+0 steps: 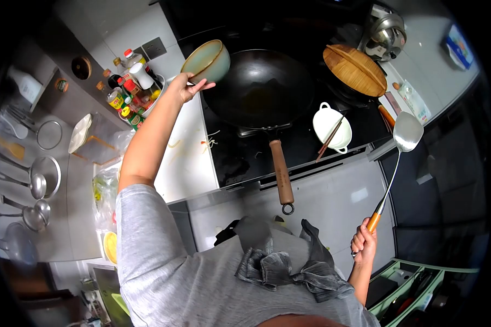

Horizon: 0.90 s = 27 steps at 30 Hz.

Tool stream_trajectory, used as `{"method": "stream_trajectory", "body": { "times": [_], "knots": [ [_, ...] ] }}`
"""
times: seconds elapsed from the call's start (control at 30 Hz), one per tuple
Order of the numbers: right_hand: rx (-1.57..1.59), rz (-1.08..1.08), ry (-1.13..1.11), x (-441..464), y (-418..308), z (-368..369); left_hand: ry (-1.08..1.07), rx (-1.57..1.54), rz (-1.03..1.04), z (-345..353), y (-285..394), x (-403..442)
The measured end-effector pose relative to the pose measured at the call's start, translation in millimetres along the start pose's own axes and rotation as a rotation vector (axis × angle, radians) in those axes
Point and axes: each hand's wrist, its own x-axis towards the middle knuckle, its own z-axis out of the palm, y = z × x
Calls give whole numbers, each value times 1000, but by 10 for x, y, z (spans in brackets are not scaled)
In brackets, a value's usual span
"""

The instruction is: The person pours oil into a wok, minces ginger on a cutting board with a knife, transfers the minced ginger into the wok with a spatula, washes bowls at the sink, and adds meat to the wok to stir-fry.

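Note:
My left hand (189, 88) grips a grey-green bowl (211, 64) with a brown rim, held tilted beside the upper left edge of a black wok (256, 90). What the bowl contains is hidden from me. The wok sits on the stove, its brown wooden handle (281, 173) pointing toward me, and a faint brownish sheen shows at its bottom. Low on the right, my right hand (364, 243) is closed around the orange handle of a wok spatula (407, 132). The spatula's metal blade points up, away from the wok.
Right of the wok, a white two-handled bowl (324, 121) carries brown chopsticks (331, 139). A round wooden lid (355, 70) lies behind it. Seasoning bottles (139, 92) crowd the left corner. Food scraps (208, 143) dot the white counter (188, 169). An open drawer (420, 289) is at lower right.

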Motion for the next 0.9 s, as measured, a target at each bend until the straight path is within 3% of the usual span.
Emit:
{"method": "stream_trajectory", "body": {
  "times": [0.17,0.27,0.43,0.53,0.7,0.77,0.9],
  "knots": [
    [122,59,-70,24,43,55,-72,-171,-35,-383,133,-113],
    [165,80,-54,0,86,124,106,-170,89,-564,58,-126],
    [173,59,-89,-111,183,186,173,-179,159,-1246,-183,229],
    [90,21,-27,-245,216,271,363,-69,323,-1351,-471,208],
    [56,30,26,-462,306,411,402,-155,158,-1860,-866,640],
    [50,39,49,-549,347,454,507,-56,171,-1857,-1017,609],
    [3,45,87,-741,392,476,445,-73,210,-1975,-1187,691]
  ]
}}
